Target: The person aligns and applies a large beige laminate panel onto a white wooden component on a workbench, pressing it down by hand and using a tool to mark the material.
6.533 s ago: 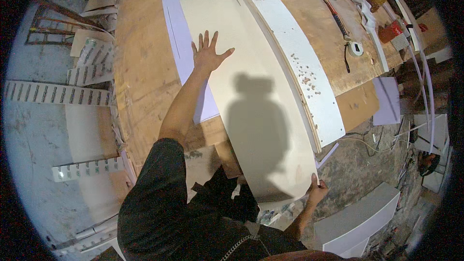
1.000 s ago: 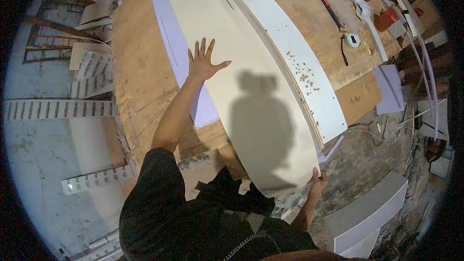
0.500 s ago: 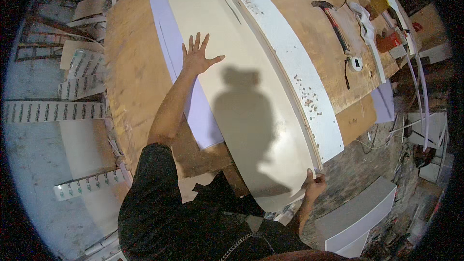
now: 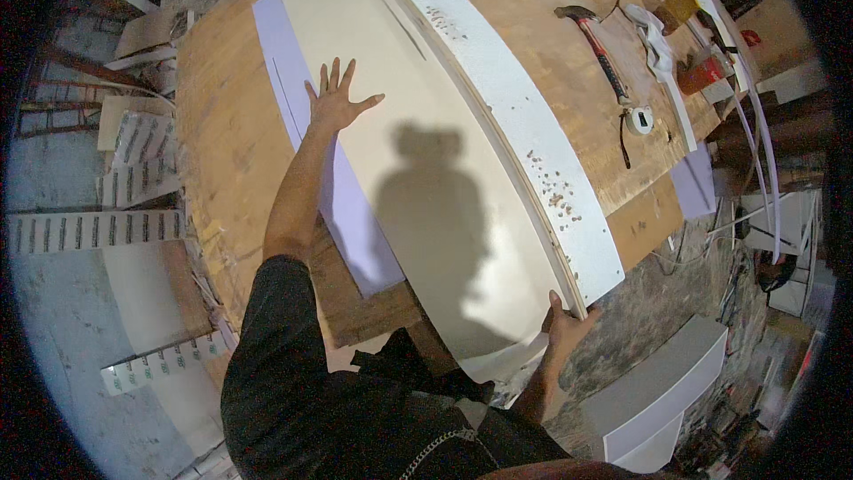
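Observation:
A long cream sheet (image 4: 364,62) lies over a wooden worktop and carries my shadow. My left hand (image 4: 334,109) is flat on it near its left edge, fingers spread, holding nothing. Along the sheet's right side runs a narrow wooden strip (image 4: 491,136), next to a long white panel (image 4: 506,80) dotted with brownish specks. My right hand (image 4: 569,327) is at the near end of the strip, thumb on the cream side and fingers round the end; the fingertips are partly hidden. A lilac sheet (image 4: 373,253) sticks out beneath the cream sheet's left side.
On the wooden worktop (image 4: 222,116), to the right, lie a claw hammer (image 4: 600,58), a round white tape measure (image 4: 639,120) and a crumpled white cloth (image 4: 653,36). A grey-topped box (image 4: 657,382) stands at the near right. Printed boards (image 4: 98,231) lean at the left.
The whole view has shifted slightly left. My right hand's fingers have gone from curled to stretched across the strip's end. My left hand stays flat on the cream sheet.

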### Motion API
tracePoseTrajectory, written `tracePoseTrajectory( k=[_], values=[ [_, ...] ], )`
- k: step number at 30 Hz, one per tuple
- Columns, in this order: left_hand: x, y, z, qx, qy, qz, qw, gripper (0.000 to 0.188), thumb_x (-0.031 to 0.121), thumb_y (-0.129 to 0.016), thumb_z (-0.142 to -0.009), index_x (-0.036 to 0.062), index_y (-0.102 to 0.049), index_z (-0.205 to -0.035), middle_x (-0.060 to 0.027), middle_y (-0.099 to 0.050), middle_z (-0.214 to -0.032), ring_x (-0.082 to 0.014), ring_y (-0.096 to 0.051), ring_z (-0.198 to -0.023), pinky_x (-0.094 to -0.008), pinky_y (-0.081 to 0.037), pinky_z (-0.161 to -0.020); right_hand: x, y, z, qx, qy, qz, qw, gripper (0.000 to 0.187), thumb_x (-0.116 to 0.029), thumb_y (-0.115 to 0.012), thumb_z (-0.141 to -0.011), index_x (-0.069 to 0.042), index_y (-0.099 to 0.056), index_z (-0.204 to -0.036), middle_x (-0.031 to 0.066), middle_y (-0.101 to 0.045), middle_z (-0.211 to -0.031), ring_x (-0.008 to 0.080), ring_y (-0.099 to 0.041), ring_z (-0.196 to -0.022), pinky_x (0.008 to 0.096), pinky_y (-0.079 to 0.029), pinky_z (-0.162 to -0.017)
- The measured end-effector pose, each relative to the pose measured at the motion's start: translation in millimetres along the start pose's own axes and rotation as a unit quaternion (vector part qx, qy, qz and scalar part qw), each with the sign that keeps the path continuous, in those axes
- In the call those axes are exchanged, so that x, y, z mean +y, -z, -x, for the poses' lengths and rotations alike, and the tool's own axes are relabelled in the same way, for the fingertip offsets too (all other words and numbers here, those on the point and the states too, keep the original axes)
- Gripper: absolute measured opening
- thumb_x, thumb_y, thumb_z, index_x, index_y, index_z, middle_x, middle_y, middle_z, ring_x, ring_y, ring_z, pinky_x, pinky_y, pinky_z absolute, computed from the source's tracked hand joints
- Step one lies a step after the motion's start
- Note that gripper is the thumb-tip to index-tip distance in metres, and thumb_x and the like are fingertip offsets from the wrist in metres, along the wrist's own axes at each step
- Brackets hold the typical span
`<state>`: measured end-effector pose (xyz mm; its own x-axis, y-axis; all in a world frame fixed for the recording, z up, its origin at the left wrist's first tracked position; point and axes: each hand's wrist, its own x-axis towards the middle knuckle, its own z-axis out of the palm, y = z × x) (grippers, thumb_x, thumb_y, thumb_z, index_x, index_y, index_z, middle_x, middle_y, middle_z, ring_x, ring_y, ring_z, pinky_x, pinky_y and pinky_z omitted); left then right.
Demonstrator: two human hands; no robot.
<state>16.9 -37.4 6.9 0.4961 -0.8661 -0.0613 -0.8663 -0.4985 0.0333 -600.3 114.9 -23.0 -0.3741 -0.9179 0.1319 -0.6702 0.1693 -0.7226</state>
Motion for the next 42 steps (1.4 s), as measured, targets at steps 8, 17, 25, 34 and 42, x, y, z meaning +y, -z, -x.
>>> tracePoseTrajectory(
  k=[8, 17, 25, 34, 42],
  values=[
    [75.6, -8.6, 143.6, -0.076, -0.015, 0.001, 0.997, 0.126, 0.083, -0.059, -0.075, 0.0028, -0.010, -0.159, -0.0216, -0.006, -0.166, -0.0384, -0.003, -0.153, -0.0696, -0.008, -0.116, -73.5, 23.3, -5.3, -0.046, -0.118, -0.059, 0.990, 0.080, -0.031, -0.094, -0.070, 0.007, -0.044, -0.120, 0.0198, -0.062, -0.107, 0.0245, -0.061, -0.085, 0.0357, -0.052, -0.073],
    [84.3, -8.4, 179.4, -0.025, -0.016, 0.003, 1.000, 0.139, 0.092, -0.056, -0.066, 0.0041, -0.003, -0.159, -0.0254, -0.001, -0.165, -0.0414, 0.002, -0.153, -0.0679, 0.000, -0.117, 84.2, 34.6, 15.7, -0.223, -0.091, -0.117, 0.963, 0.083, -0.037, -0.083, -0.081, 0.006, -0.043, -0.140, 0.0266, -0.057, -0.124, 0.0354, -0.052, -0.121, 0.0455, -0.040, -0.105],
    [88.6, -6.1, 178.7, -0.056, -0.016, -0.006, 0.998, 0.136, 0.091, -0.055, -0.069, 0.0046, 0.000, -0.159, -0.0229, 0.001, -0.165, -0.0405, 0.003, -0.153, -0.0660, -0.002, -0.119, 179.1, 72.6, 29.9, -0.338, -0.159, -0.009, 0.927, 0.064, -0.033, -0.085, -0.079, 0.006, -0.059, -0.123, 0.0178, -0.068, -0.115, 0.0239, -0.064, -0.103, 0.0390, -0.049, -0.093],
    [70.5, -2.9, 138.2, -0.079, 0.004, -0.006, 0.997, 0.139, 0.095, -0.050, -0.067, 0.0067, 0.004, -0.159, -0.0206, 0.007, -0.166, -0.0367, 0.008, -0.153, -0.0636, 0.002, -0.119, 105.1, 88.1, 24.5, -0.190, -0.147, -0.151, 0.959, 0.034, -0.024, -0.087, -0.080, -0.005, -0.061, -0.068, -0.0038, -0.055, -0.059, 0.0038, -0.039, -0.054, 0.0289, -0.035, -0.054],
    [47.2, -4.8, 90.4, -0.089, 0.006, -0.021, 0.996, 0.139, 0.096, -0.049, -0.067, 0.0080, 0.005, -0.159, -0.0201, 0.008, -0.166, -0.0380, 0.007, -0.153, -0.0641, -0.001, -0.120, 33.4, 73.8, 12.7, -0.162, -0.102, -0.003, 0.981, 0.045, -0.032, -0.087, -0.078, -0.007, -0.052, -0.069, -0.0027, -0.048, -0.052, 0.0052, -0.035, -0.049, 0.0260, -0.031, -0.051]
  ],
)
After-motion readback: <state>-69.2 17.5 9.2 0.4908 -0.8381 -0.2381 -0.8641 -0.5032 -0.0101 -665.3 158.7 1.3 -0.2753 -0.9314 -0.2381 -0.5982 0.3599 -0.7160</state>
